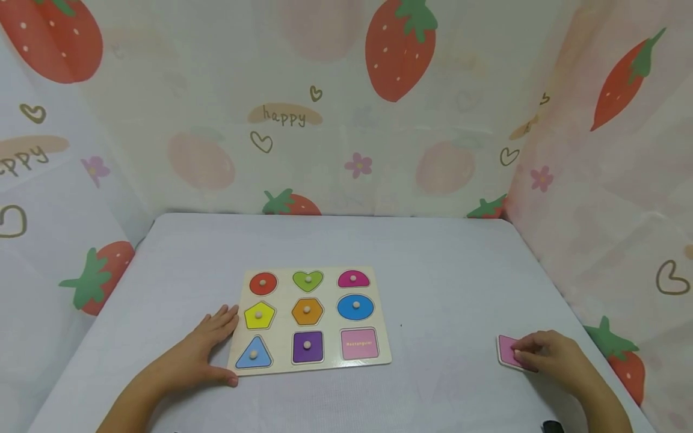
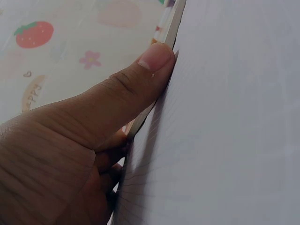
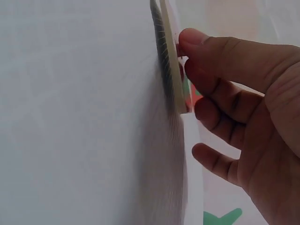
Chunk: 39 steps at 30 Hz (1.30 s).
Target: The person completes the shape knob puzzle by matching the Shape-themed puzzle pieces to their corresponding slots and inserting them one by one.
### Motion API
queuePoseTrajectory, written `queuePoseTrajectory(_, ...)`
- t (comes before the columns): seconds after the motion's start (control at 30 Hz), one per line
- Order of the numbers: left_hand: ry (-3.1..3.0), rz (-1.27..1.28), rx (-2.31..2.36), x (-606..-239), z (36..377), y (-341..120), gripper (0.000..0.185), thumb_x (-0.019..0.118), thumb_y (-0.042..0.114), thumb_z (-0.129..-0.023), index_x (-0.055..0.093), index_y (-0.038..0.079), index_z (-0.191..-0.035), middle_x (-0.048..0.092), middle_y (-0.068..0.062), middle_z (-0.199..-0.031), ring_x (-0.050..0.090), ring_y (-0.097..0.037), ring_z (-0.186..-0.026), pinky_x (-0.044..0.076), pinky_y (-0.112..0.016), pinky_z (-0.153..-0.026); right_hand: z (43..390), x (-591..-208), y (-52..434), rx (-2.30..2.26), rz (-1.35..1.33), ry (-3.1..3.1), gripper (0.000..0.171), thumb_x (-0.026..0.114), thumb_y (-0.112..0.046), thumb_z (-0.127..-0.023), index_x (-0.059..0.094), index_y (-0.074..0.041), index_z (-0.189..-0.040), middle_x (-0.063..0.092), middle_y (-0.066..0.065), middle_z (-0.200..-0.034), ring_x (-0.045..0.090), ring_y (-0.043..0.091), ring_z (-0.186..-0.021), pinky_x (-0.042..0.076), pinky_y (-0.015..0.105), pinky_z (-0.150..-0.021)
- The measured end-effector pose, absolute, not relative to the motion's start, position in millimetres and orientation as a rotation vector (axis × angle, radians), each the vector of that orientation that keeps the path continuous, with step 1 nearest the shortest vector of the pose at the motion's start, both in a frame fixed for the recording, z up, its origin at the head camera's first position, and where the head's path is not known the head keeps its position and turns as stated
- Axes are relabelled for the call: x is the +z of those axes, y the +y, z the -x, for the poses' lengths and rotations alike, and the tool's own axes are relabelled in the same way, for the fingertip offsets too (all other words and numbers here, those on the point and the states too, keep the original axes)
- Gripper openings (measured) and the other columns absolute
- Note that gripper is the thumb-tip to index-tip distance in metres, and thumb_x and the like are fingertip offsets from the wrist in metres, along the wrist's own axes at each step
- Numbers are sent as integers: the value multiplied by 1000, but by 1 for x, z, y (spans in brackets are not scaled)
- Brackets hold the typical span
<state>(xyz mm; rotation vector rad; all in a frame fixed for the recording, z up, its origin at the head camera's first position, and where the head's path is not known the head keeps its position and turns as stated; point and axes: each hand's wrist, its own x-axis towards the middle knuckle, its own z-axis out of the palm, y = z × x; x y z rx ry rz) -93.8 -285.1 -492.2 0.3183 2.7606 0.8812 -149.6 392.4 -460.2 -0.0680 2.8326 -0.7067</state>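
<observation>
A wooden shape puzzle board (image 1: 285,296) lies flat on the table and holds several coloured knobbed pieces. Its bottom-right slot (image 1: 360,344) shows only a pink printed label. My left hand (image 1: 212,346) rests flat at the board's left edge, fingers straight. The thumb (image 2: 152,61) presses the board's front edge (image 2: 171,23) near the corner. Far to the right, a pink rectangle piece (image 1: 506,349) lies on the table. My right hand (image 1: 541,356) is over it, fingers curled onto it. In the right wrist view the fingertips (image 3: 197,44) touch the piece's upper face (image 3: 171,70).
The table (image 1: 433,270) has a pale grey cloth cover. Strawberry-print fabric walls (image 1: 346,120) close it in at the back, left and right. Its right edge runs close beside my right hand.
</observation>
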Motion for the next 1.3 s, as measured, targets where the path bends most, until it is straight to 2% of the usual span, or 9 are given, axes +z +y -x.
queuePoseTrajectory(0.07, 2760, -319, 878, -492, 94, -285, 130, 88, 67, -59, 34, 3, -159, 22, -9, -171, 8, -37, -159, 6, -59, -126, 149, -459, 392, -721, 97, 2852, 28, 80, -38, -89, 80, -14, -103, 73, 4, -105, 61, 31, -108, 51, 57, -90)
queuePoseTrajectory(0.27, 2760, -317, 873, -493, 95, -286, 131, 88, 67, -59, 34, 3, -159, 22, -9, -171, 7, -36, -159, 6, -58, -126, 150, -457, 386, -709, 131, 2913, 24, 81, -38, -88, 80, -19, -102, 73, 3, -105, 61, 28, -107, 52, 51, -87)
queuePoseTrajectory(0.37, 2763, -315, 869, -493, 95, -287, 131, 88, 67, -58, 34, 3, -159, 22, -9, -171, 8, -36, -159, 6, -59, -126, 153, -454, 381, -721, 135, 2927, 25, 80, -41, -88, 81, -19, -102, 73, 7, -109, 60, 31, -108, 53, 51, -85)
queuePoseTrajectory(0.5, 2764, -318, 869, -492, 96, -286, 130, 88, 67, -58, 35, 3, -159, 23, -10, -170, 8, -37, -159, 8, -61, -125, 160, -446, 371, -723, 162, 2953, 25, 79, -42, -89, 81, -21, -103, 72, 8, -113, 60, 30, -108, 51, 44, -81)
queuePoseTrajectory(0.73, 2766, -315, 863, -490, 97, -285, 131, 88, 67, -58, 35, 3, -158, 23, -10, -170, 8, -37, -159, 8, -62, -125, 171, -431, 349, -755, 255, 2985, 22, 78, -39, -91, 81, -21, -104, 73, 2, -107, 58, 25, -103, 47, 33, -74)
queuePoseTrajectory(1.07, 2767, -331, 869, -493, 97, -286, 132, 87, 68, -58, 34, 1, -158, 22, -11, -170, 8, -38, -159, 5, -59, -126, 184, -408, 317, -839, 428, 3007, 14, 79, -33, -92, 81, -22, -101, 71, -3, -99, 58, 24, -101, 47, 36, -77)
queuePoseTrajectory(1.3, 2763, -336, 883, -494, 95, -284, 131, 88, 67, -59, 34, 1, -158, 23, -12, -170, 9, -38, -159, 3, -53, -128, 191, -397, 290, -896, 581, 3008, 12, 80, -31, -91, 81, -23, -100, 70, -5, -98, 58, 17, -98, 51, 33, -77)
